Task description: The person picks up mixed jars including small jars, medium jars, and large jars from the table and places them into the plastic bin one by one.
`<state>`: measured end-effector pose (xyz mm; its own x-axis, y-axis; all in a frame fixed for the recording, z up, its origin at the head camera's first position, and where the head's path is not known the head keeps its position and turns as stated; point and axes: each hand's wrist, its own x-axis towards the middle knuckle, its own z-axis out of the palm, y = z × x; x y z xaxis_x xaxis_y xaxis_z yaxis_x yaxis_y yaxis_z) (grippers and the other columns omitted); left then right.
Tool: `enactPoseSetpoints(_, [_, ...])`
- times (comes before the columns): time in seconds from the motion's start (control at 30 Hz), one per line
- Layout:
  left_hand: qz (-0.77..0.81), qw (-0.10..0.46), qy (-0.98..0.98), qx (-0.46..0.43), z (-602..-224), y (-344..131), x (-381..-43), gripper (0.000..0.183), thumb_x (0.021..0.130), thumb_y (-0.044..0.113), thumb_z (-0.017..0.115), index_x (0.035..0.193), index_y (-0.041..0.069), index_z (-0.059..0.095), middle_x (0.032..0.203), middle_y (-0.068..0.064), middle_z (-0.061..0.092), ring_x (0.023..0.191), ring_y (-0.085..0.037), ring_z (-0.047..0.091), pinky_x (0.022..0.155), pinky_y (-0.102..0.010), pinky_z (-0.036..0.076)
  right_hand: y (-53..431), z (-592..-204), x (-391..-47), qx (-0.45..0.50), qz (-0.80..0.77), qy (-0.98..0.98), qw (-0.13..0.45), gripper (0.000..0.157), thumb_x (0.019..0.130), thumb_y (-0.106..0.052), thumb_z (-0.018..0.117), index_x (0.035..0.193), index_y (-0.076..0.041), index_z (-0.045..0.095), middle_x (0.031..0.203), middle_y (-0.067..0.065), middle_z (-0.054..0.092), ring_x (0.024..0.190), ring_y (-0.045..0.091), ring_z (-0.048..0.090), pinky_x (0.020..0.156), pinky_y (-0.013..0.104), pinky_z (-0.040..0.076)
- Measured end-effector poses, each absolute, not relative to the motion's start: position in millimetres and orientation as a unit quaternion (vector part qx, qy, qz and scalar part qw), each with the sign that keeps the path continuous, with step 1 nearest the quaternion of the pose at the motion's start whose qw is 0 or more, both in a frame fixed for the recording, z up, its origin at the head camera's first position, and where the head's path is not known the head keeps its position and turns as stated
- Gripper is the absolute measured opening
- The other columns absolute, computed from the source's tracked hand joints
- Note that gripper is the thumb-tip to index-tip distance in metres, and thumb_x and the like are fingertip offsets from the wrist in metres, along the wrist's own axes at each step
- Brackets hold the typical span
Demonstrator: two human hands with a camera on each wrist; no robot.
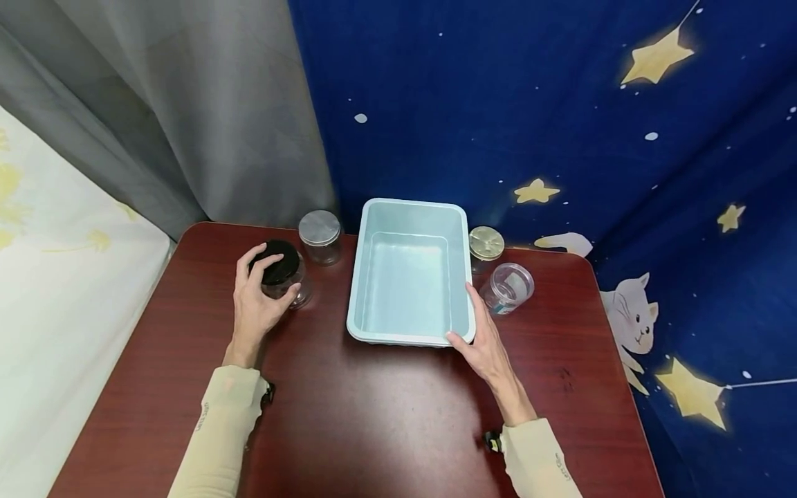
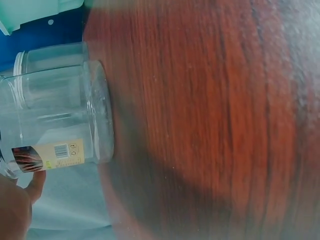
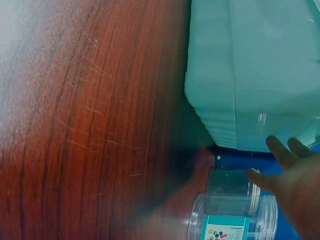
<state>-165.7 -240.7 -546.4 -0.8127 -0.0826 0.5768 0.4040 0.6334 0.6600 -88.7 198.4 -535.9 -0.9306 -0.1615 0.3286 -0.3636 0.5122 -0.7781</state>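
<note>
- Head view: left hand grips the black-lidded jar, left of the blue bin; right hand holds the bin's near right corner.
- Progress looks early: jar gripped, standing on the counter; three other jars flank the bin, untouched.
- Jar's lid faces up, axis vertical; bin opens upward, long axis near-to-far.

Head: above, toward table's far edge
Left wrist: low, close, facing jar
Right wrist: low, close, facing tub, shared with head
</note>
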Motion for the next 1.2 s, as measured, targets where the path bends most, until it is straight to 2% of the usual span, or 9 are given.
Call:
enactPoseSetpoints(0.23, [-0.413, 0.292, -0.858, -0.091, -545.0, -238.0, -165.2, 0.063, 0.071, 0.021, 0.087, 0.13, 0.019, 0.065, 0.152, -0.001, 0.04, 0.135, -0.023, 0.042, 0.103, -0.041, 0.04, 199.0, -538.5, -88.8, 0.157, 0.482, -0.854, 0.115, 0.09, 0.085, -0.039, 0.071, 0.158, -0.017, 0.023, 0.158, 0.008, 0.034, 0.138, 0.027, 0.038, 0.112, 0.022, 0.022])
enactPoseSetpoints(0.57, [-0.413, 0.288, -0.859, -0.092, -545.6, -237.4, -165.7, 0.065, 0.072, 0.02, 0.087, 0.132, 0.017, 0.062, 0.153, -0.001, 0.038, 0.134, -0.023, 0.043, 0.101, -0.042, 0.041, 198.9, -538.8, -89.0, 0.155, 0.488, -0.85, 0.123, 0.088, 0.087, -0.04, 0.07, 0.158, -0.016, 0.025, 0.158, 0.009, 0.035, 0.139, 0.026, 0.037, 0.113, 0.023, 0.022])
enactPoseSetpoints(0.8, [-0.435, 0.299, -0.845, -0.091, -547.6, -236.3, -167.7, 0.064, 0.071, 0.019, 0.088, 0.13, 0.015, 0.063, 0.157, -0.007, 0.033, 0.138, -0.025, 0.038, 0.105, -0.048, 0.037, 197.4, -541.1, -89.5, 0.153, 0.496, -0.844, 0.131, 0.086, 0.087, -0.041, 0.069, 0.158, -0.016, 0.026, 0.158, 0.008, 0.035, 0.14, 0.024, 0.036, 0.113, 0.023, 0.021])
enactPoseSetpoints(0.97, [-0.437, 0.299, -0.843, -0.089, -547.5, -235.7, -168.0, 0.063, 0.07, 0.02, 0.088, 0.129, 0.015, 0.064, 0.155, -0.007, 0.035, 0.137, -0.025, 0.039, 0.105, -0.048, 0.037, 196.2, -542.9, -88.5, 0.148, 0.508, -0.839, 0.131, 0.086, 0.087, -0.041, 0.068, 0.158, -0.017, 0.026, 0.158, 0.008, 0.035, 0.14, 0.024, 0.036, 0.113, 0.023, 0.021])
enactPoseSetpoints(1.07, [-0.435, 0.305, -0.842, -0.092, -546.2, -236.8, -168.4, 0.062, 0.07, 0.02, 0.088, 0.127, 0.014, 0.066, 0.154, -0.01, 0.035, 0.138, -0.026, 0.038, 0.105, -0.048, 0.036, 195.3, -543.6, -88.9, 0.148, 0.513, -0.835, 0.13, 0.087, 0.086, -0.039, 0.069, 0.158, -0.017, 0.026, 0.158, 0.008, 0.035, 0.14, 0.026, 0.037, 0.112, 0.023, 0.022])
enactPoseSetpoints(1.2, [-0.434, 0.308, -0.842, -0.09, -544.5, -239.2, -168.2, 0.061, 0.07, 0.019, 0.088, 0.126, 0.014, 0.067, 0.154, -0.012, 0.033, 0.139, -0.028, 0.034, 0.108, -0.049, 0.032, 194.3, -544.4, -89.8, 0.142, 0.518, -0.834, 0.126, 0.088, 0.082, -0.026, 0.071, 0.158, -0.016, 0.026, 0.157, 0.009, 0.035, 0.139, 0.029, 0.037, 0.112, 0.023, 0.023])
